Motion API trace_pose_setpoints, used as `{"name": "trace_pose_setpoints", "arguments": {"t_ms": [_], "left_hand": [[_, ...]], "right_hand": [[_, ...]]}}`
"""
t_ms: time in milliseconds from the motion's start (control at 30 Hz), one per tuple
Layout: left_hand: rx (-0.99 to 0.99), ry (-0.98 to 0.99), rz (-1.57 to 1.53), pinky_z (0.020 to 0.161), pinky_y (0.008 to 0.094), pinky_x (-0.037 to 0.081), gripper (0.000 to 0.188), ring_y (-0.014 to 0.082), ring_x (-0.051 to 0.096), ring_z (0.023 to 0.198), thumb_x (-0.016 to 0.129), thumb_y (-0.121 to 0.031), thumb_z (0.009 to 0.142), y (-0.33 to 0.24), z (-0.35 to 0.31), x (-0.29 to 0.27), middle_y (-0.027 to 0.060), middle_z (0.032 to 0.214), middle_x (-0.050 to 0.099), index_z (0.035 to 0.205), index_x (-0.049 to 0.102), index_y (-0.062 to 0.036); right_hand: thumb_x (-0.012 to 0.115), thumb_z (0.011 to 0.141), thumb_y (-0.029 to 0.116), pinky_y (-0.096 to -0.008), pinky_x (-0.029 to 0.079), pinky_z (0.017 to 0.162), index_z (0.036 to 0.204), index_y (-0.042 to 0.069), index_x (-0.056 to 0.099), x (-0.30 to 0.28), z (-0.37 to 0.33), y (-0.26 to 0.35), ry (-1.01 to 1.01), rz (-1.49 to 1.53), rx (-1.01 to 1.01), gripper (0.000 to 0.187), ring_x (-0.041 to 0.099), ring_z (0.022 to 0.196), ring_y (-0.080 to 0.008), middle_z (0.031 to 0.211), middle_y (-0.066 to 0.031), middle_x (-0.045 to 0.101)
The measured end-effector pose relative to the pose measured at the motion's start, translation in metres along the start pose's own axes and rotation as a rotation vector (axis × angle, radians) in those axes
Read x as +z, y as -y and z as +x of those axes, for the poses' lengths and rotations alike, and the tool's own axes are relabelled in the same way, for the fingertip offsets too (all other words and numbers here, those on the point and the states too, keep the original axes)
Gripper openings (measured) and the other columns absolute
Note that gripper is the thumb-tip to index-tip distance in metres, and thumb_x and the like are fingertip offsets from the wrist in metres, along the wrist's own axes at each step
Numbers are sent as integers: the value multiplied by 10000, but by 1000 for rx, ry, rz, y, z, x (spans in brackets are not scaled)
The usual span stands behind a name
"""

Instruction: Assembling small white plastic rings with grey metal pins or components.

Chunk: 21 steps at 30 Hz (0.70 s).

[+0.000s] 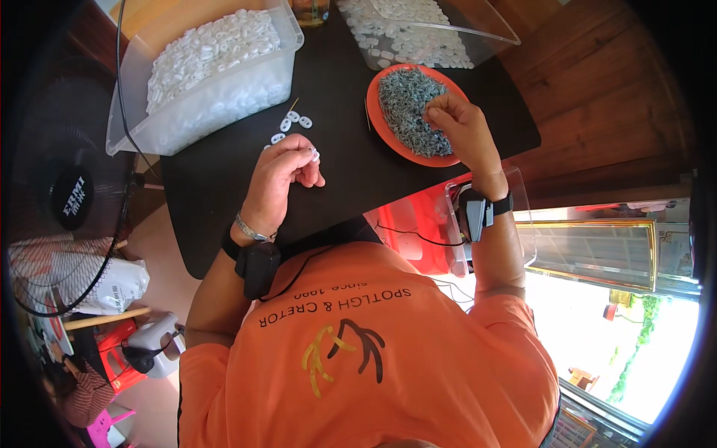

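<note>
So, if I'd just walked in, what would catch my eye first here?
Probably the bright orange shirt, filling the lower middle. Next, likely the orange plate heaped with small grey pieces, right of top centre beneath the right hand, and the bin full of white pieces at upper left.

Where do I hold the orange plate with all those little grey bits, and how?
Probably pinch the orange plate by its bare near-left rim, coming from the left: small grey pieces fill its middle, and the right hand is over its right side.
</note>
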<state>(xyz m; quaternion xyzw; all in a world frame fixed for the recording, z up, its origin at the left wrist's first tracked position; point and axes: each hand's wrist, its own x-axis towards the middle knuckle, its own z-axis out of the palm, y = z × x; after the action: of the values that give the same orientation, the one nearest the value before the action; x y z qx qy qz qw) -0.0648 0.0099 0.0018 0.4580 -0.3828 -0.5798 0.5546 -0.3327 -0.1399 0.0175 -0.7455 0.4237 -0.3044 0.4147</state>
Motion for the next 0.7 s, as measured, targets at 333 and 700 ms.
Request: {"name": "trace_pose_setpoints", "arguments": {"t_ms": [333, 700], "left_hand": [[-19, 13, 58, 674, 272, 447, 198, 151, 541, 652, 440, -180, 893, -2, -1, 4, 47, 671, 523, 806, 530, -25], [745, 146, 807, 660, 350, 463, 107, 268, 585, 730, 542, -112, 853, -33, 47, 73, 102, 805, 560, 819, 573, -15]], "right_hand": [[576, 913, 133, -215, 445, 671, 930, 10, 609, 0, -5, 8, -12, 29, 8, 129, 567, 745, -62, 782, -3, 621], [560, 930, 224, -208, 392, 602, 835, 61, 608, -3, -3, 21, -58, 284, 67, 195, 513, 657, -57, 723, 20, 589]]}}
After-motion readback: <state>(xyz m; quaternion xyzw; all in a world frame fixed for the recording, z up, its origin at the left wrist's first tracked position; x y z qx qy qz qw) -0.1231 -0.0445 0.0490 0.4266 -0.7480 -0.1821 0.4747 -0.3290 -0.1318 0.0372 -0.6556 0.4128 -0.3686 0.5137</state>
